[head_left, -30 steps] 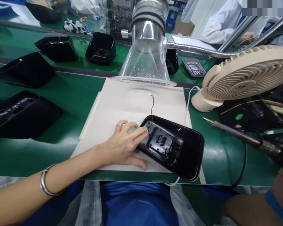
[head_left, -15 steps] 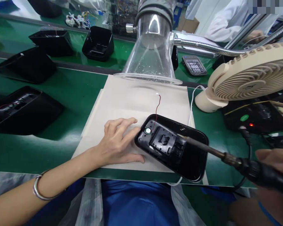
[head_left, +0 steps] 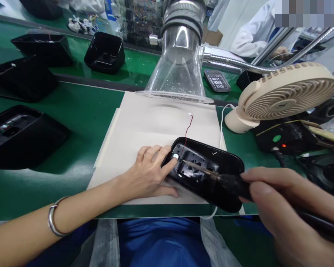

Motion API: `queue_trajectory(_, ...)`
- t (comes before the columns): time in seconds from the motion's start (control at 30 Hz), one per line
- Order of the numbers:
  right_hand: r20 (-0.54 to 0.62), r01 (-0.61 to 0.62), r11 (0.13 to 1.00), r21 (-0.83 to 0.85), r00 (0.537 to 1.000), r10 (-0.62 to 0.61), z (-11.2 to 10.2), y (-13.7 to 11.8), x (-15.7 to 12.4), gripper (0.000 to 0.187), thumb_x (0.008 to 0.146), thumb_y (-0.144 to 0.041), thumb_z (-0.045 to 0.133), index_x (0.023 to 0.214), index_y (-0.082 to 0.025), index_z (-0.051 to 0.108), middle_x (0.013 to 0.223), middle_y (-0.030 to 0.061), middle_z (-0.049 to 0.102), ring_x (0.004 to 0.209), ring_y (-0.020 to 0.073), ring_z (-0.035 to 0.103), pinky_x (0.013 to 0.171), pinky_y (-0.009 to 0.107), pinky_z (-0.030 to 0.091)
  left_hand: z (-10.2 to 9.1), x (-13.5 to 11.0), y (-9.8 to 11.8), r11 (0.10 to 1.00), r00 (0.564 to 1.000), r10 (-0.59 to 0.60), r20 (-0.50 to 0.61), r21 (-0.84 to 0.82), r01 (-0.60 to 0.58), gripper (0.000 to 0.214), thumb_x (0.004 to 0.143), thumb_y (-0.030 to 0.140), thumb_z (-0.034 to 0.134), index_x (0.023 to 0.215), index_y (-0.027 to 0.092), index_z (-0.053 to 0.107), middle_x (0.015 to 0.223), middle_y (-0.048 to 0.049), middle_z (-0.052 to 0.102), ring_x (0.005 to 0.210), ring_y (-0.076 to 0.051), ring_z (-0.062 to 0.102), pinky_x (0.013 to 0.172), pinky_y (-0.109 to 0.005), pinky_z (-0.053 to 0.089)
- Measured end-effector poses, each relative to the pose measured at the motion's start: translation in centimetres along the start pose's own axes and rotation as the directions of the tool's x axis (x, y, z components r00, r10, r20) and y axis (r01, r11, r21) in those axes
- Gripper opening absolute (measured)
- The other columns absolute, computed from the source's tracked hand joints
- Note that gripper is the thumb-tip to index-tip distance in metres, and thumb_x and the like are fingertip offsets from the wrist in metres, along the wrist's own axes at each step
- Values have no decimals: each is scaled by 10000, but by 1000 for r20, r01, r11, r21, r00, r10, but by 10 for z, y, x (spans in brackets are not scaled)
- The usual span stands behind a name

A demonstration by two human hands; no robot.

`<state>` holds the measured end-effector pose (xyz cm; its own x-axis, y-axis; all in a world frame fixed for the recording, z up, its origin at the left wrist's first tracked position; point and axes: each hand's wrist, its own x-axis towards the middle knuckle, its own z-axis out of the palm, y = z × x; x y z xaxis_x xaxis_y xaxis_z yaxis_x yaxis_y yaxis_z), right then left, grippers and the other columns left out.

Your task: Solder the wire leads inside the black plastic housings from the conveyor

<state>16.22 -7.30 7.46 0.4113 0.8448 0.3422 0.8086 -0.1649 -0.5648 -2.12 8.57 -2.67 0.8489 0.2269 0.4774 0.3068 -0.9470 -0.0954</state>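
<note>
My left hand point(head_left: 150, 172) is open on the left, its fingers bent a little and spread. Its index fingertip presses at a small round silver part point(head_left: 176, 156) in one end of a black plastic housing point(head_left: 225, 163), and the thumb rests near the housing's lower edge. From the round part a twisted red and dark wire point(head_left: 187, 131) runs up onto the pale work sheet, ending in a white connector. My right hand point(head_left: 284, 207) is closed around a soldering iron point(head_left: 231, 183). The iron's tip points at the housing beside the round part; contact cannot be made out.
A clear fume hood point(head_left: 176, 70) overhangs the back of the pale sheet point(head_left: 144, 122). Several black housings point(head_left: 22, 144) stand at the left. To the right are a beige fan point(head_left: 289, 96), a small digital display point(head_left: 217, 81) and a black box with a red light point(head_left: 284, 139). A co-worker's white sleeve point(head_left: 250, 37) shows behind.
My right hand has brought the soldering iron left and inward, its tip now close to the round part. My left index finger has moved onto that part. The camera view has shifted slightly.
</note>
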Motion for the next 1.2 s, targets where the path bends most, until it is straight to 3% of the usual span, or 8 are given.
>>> queue_trajectory(0.13,45,22,997,79,999,-26,31,-18,15,163,845,-220,504,707,-260,579,529,-48,579,427,110,514,425,240,411,1,0,12,997,998,-67,20,37,66,595,721,638,619,1077,161,622,1044,-164,586,857,-262,493,756,-361,356)
queue_trajectory(0.27,17,9,999,38,1000,-10,45,-18,24,209,841,-198,500,645,-228,565,460,-66,509,404,78,479,411,199,371,-1,1,23,986,992,-125,5,113,124,557,778,586,592,1091,126,617,973,-165,585,720,-217,488,658,-322,365)
queue_trajectory(0.47,52,-81,996,36,996,79,49,-19,29,202,819,-156,503,639,-214,574,449,-77,487,371,55,438,385,166,364,-4,3,26,990,996,-80,47,122,74,495,871,500,507,1065,59,624,708,-72,536,605,-188,491,556,-301,347)
queue_trajectory(0.67,93,-82,994,73,993,75,50,-21,33,202,837,-151,498,662,-202,586,459,-72,501,368,47,435,344,146,335,-10,3,28,996,947,-87,309,7,90,510,805,307,628,1209,13,529,741,-75,559,638,-190,524,545,-291,374)
queue_trajectory(0.8,123,-76,997,31,990,72,50,-20,38,200,836,-144,501,666,-199,591,452,-70,501,372,49,442,346,142,342,-10,4,26,995,917,-67,393,-37,88,512,823,283,595,1248,16,494,701,-61,562,611,-186,531,535,-289,379)
queue_trajectory(1.2,190,38,999,-19,981,-33,49,-14,45,214,846,-122,482,672,-214,564,483,-74,522,417,52,480,400,151,367,-9,1,22,1000,945,-12,327,2,12,594,734,320,718,1202,0,538,635,-41,527,553,-177,517,488,-278,393)
